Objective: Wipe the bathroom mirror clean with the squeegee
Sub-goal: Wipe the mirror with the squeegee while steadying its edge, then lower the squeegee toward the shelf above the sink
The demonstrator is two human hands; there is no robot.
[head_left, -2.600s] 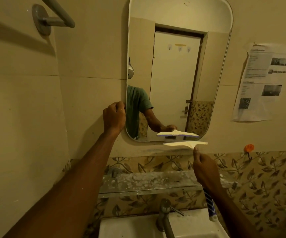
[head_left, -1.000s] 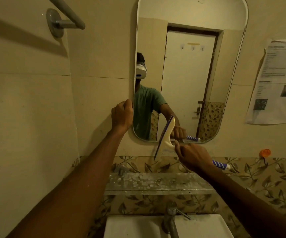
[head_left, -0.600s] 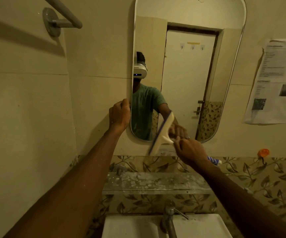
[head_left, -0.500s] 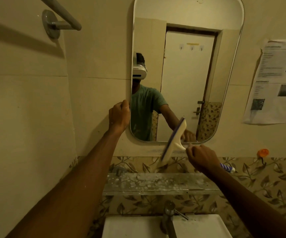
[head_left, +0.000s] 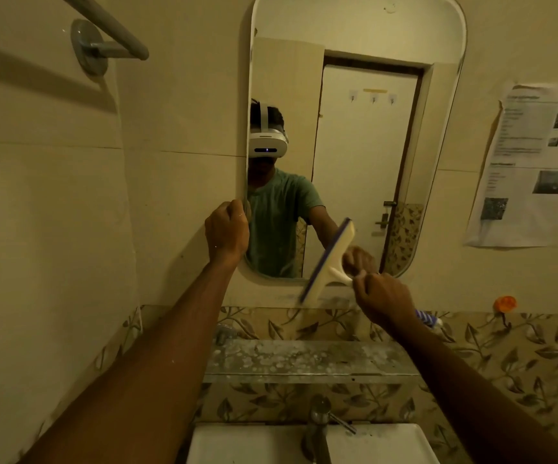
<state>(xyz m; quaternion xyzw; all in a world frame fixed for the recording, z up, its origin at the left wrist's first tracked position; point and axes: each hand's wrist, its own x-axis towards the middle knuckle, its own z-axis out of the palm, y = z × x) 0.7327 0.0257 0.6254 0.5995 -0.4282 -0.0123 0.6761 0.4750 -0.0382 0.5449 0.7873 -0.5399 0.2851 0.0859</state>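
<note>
A tall mirror (head_left: 364, 135) with rounded corners hangs on the beige tiled wall. My left hand (head_left: 226, 231) grips its lower left edge. My right hand (head_left: 384, 298) holds the squeegee (head_left: 329, 259) by its blue-and-white striped handle, whose end sticks out behind my wrist. The cream blade with a blue rubber edge stands steeply tilted, its top to the right, across the mirror's bottom rim. Its upper half lies on the glass and its lower end reaches onto the wall below.
A stained glass shelf (head_left: 307, 361) runs under the mirror, above a white sink (head_left: 257, 445) with a metal tap (head_left: 317, 426). A towel rail (head_left: 103, 38) is fixed at the upper left. A printed paper (head_left: 535, 162) and an orange hook (head_left: 505, 303) are on the right wall.
The squeegee went from lying flat under the mirror to standing tilted on its bottom edge, then slid left and back right. My left hand stayed on the mirror's edge.
</note>
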